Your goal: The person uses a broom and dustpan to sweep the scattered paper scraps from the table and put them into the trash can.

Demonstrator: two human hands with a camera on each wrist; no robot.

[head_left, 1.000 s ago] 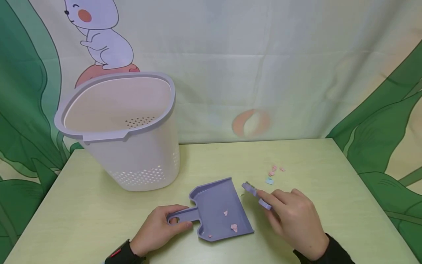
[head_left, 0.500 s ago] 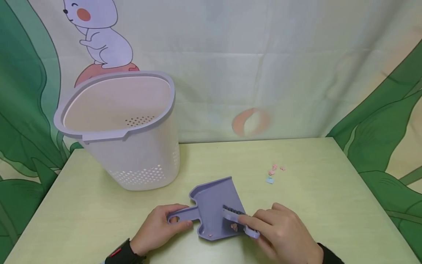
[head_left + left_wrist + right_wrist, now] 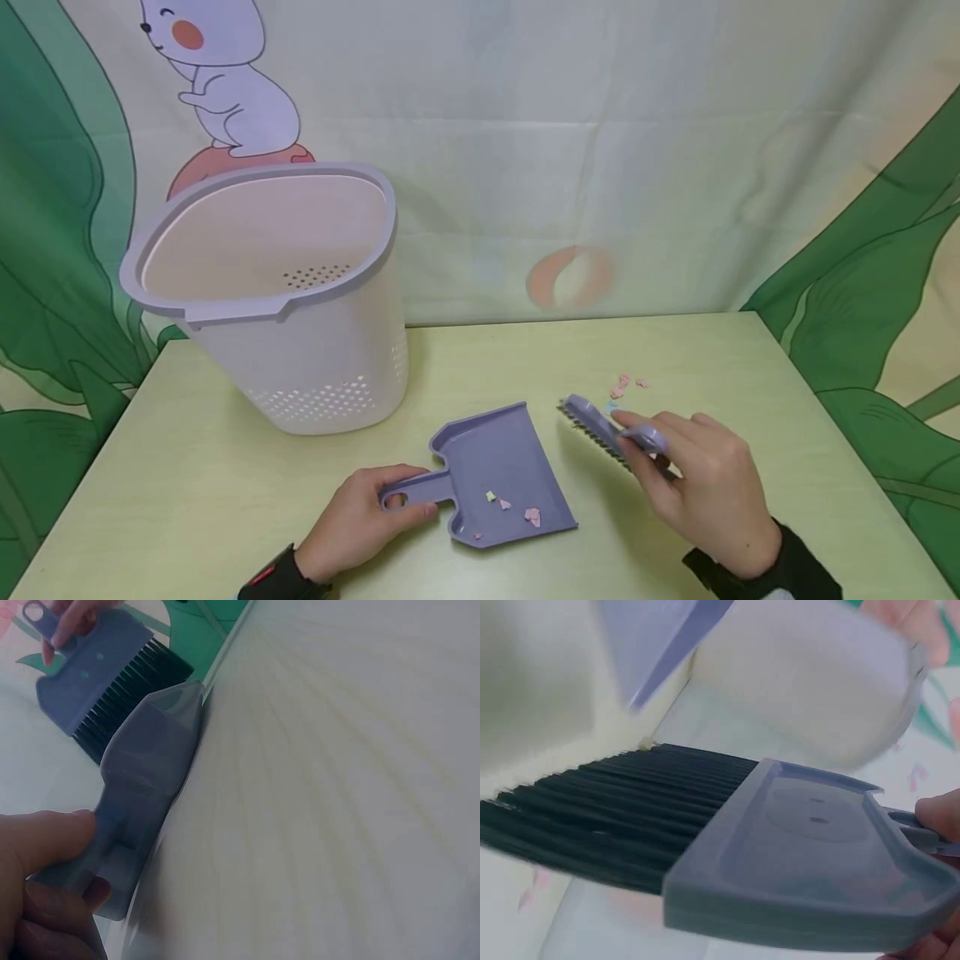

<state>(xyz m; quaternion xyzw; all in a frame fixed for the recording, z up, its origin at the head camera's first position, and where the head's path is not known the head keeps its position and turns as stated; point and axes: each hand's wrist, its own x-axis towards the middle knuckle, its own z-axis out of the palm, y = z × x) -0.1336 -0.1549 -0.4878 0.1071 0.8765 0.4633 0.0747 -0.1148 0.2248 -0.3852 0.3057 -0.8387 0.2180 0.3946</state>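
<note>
My left hand (image 3: 363,518) grips the handle of a purple dustpan (image 3: 487,442), which lies on the table with its wide edge to the right. In the pan are pink paper scraps (image 3: 532,517) and a small yellow scrap (image 3: 491,496). My right hand (image 3: 701,479) holds a small purple hand brush (image 3: 596,417) by its handle, to the right of the pan's edge. Dark bristles (image 3: 622,810) fill much of the right wrist view. Beyond the brush lie several pink scraps (image 3: 619,387) and a blue scrap (image 3: 611,406), partly hidden by the brush and hand.
A tall white basket (image 3: 330,350) with a purple rim stands at the back left of the table (image 3: 465,367). Behind the table hangs a printed curtain (image 3: 480,167).
The brush went left over the dustpan, then back right and up off it, now turned with bristles toward the pan. A yellow scrap now shows in the pan. The left hand stayed still.
</note>
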